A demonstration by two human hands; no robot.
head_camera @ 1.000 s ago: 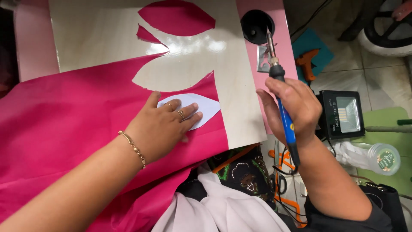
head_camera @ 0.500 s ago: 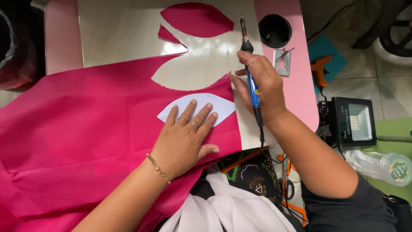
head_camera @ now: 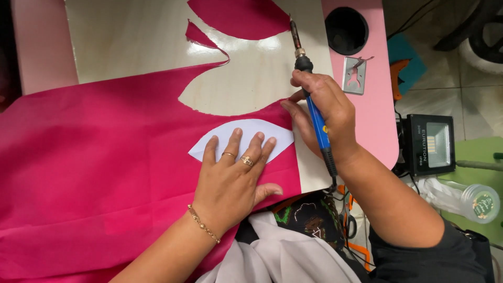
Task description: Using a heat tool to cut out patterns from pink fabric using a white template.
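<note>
The big pink cloth [head_camera: 105, 173] looks soft and matt. The white petal shape [head_camera: 246, 137] looks like smooth paper. The tabletop [head_camera: 131, 42] is pale, shiny wood. The tool [head_camera: 314, 112] has a blue plastic handle and a dark metal tip. The small plate [head_camera: 354, 75] at upper right is dull grey metal.

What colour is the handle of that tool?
Blue, with a black tip end, on the tool in the right hand; head view.
</note>
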